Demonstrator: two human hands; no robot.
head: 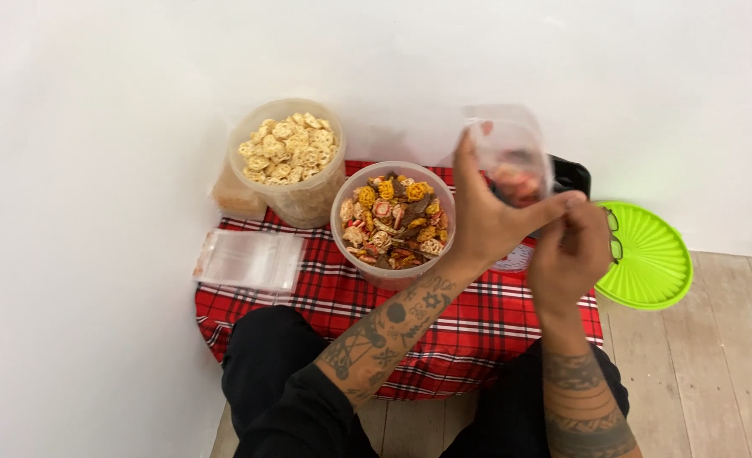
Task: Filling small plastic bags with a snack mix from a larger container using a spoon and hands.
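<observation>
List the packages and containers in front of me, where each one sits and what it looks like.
Small clear plastic bag: held up in both hands, some reddish snacks inside.
Middle tub: round, clear, on the red plaid cloth, mixed coloured snacks.
Back tub: round, clear, near the wall, pale ring-shaped crackers.
Stack of empty clear bags: flat, at the cloth's left edge.
Green lid: round, ribbed, on the floor at right.

Two hands, the left hand (488, 222) and the right hand (569, 254), hold up a small clear bag (512, 157) with snacks inside, above a tub of mixed snacks (393, 222) on a red checked cloth (478, 326).
</observation>
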